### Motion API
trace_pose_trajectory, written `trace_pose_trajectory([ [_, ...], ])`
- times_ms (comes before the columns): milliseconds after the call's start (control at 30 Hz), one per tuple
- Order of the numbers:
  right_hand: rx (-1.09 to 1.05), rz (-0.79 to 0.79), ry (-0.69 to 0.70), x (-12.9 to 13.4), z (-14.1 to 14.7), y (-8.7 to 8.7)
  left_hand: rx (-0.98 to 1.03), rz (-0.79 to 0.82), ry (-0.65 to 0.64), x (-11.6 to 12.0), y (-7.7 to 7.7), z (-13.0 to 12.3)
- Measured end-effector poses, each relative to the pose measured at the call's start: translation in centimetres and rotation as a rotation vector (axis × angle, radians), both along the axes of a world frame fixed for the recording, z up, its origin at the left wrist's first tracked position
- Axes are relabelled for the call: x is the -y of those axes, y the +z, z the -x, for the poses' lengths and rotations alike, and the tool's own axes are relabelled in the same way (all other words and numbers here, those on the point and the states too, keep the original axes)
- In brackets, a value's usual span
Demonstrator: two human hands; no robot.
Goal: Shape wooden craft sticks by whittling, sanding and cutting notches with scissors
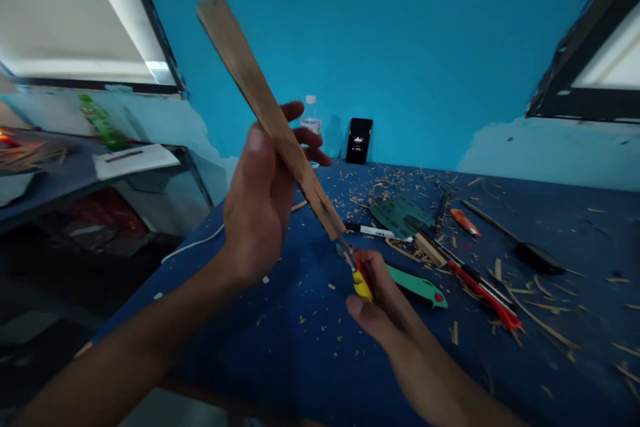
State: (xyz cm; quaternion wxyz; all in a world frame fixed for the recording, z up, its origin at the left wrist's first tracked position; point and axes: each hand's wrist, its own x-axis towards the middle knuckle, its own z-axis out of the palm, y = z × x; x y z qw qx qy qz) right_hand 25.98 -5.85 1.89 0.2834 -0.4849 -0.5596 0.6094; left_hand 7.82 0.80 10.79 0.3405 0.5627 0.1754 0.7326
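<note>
My left hand [255,213] holds a flat wooden strip [250,83] between thumb and fingers, with some fingertips spread behind it. The strip is tilted, its upper end to the left and its lower end toward my right hand [387,300]. That hand is closed round the yellow and red handle of a knife [362,285]. The knife's narrow metal blade lies against the lower end of the strip; the exact contact is blurred. Just beyond my right hand, a green-handled tool [417,285] rests on the blue table [300,347].
Wood shavings lie over the table's right side, around a marker [375,231], a dark green patterned piece [403,215], a red-handled tool [487,297], an orange cutter [465,221] and a black spoon-shaped object [537,257]. A phone [359,140] and a clear bottle [311,121] stand by the wall.
</note>
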Motion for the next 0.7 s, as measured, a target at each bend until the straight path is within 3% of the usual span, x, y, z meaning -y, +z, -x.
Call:
trace_pose_trajectory([
  [67,0.034,-0.031,0.006,0.7,0.2,0.5,0.058,-0.088,0.016,0.5,2.2,-0.1],
  [167,0.037,-0.089,-0.063,1.6,-0.1,0.6,0.085,-0.133,0.005,1.7,3.8,-0.5],
  [267,0.013,-0.191,-0.099,1.7,-1.3,-0.8,0.092,-0.056,-0.060,2.9,4.0,-1.0],
  [433,-0.117,-0.368,0.141,0.8,-3.2,-3.2,0.158,0.026,-0.144,3.8,4.3,-1.5],
  [567,-0.007,-0.316,0.087,1.3,-3.1,-1.5,0.200,0.047,-0.199,3.7,4.3,-1.5],
  [700,-0.097,-0.319,0.121,2.0,-3.6,-0.1,0.204,0.033,-0.220,3.9,3.4,-2.6],
])
